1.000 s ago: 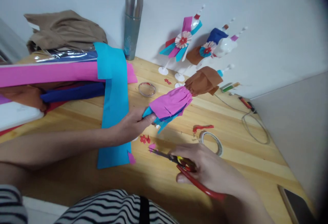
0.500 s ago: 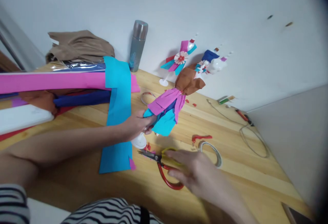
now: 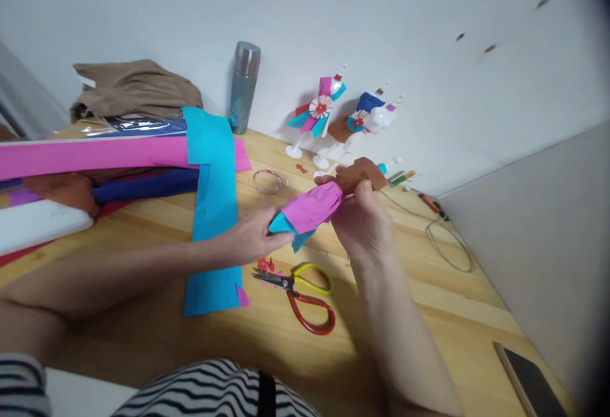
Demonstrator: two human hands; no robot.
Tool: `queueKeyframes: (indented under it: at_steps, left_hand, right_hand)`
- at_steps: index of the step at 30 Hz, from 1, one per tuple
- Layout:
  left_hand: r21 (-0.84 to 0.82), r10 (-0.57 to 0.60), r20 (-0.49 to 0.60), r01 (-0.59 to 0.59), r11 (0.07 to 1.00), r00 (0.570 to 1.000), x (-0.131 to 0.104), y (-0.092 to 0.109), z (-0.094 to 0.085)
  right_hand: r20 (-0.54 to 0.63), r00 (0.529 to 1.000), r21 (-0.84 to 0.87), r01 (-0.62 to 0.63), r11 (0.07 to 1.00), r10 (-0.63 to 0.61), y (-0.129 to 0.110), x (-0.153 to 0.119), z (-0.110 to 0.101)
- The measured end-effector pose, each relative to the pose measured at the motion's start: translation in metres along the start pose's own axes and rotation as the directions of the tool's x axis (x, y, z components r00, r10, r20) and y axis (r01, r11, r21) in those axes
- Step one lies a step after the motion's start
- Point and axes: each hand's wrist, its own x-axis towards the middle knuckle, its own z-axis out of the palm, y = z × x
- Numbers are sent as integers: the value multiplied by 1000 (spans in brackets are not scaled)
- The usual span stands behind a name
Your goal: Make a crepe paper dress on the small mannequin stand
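Kick off at the left of the wooden table (image 3: 476,328) with a flat white slab (image 3: 45,223), then a long pink sheet (image 3: 95,155) with a crumpled brown cloth (image 3: 138,89) heaped behind. Spot a dark blue roll (image 3: 145,187) in front of the pink too. Follow with a wide teal strip (image 3: 214,213), draped over the pink sheet and stretching toward the near side, plus a metal flask (image 3: 245,86) standing upright by the wall.

Now for the hands: gripping the teal lower end of a paper bundle (image 3: 312,207) with the left hand (image 3: 255,236), fingers closed round it. See a thin ring (image 3: 267,181) on the table beyond, and red scraps (image 3: 265,266) closer in, right by the scissors (image 3: 286,283). Note the blades a bit apart, pointing left, handles yellow and red.

Holding the bundle tilted above the table, pink in the middle, brown at the top. Pinching that brown part with the right hand (image 3: 369,226), thumb in front; can't fully make out the fingers behind. Also see decorated stands (image 3: 320,109) near the wall, then a looped cord (image 3: 448,248) and, far right, a phone (image 3: 534,379).
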Motion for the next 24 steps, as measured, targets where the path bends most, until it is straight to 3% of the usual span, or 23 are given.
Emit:
queueKeyframes:
  at_steps: [3,6,11,14,17,24]
  left_hand:
    - [-155,-78,188,108,982,979,2,2,-2]
    - [-298,-221,312,316,901,924,6,-4,-4]
    - [-323,-350,479,532,783,805,8,-19,-5]
    - [-334,-333,578,589,736,745,4,-23,-3]
    - [-415,-302,590,602,682,749,-1,-22,1]
    - [-468,-375,527,628,622,763,-11,-17,15]
  right_hand:
    - [15,1000,-49,10,999,-9,0,3,-10]
    - [70,998,-72,8,997,-3,1,4,-16]
    - [116,993,62,-34,998,27,9,4,-12]
    - [144,989,111,-49,993,32,15,5,-10]
    - [153,988,86,-29,996,15,20,5,-10]
    - [111,994,-18,-9,1000,11,28,0,-7]
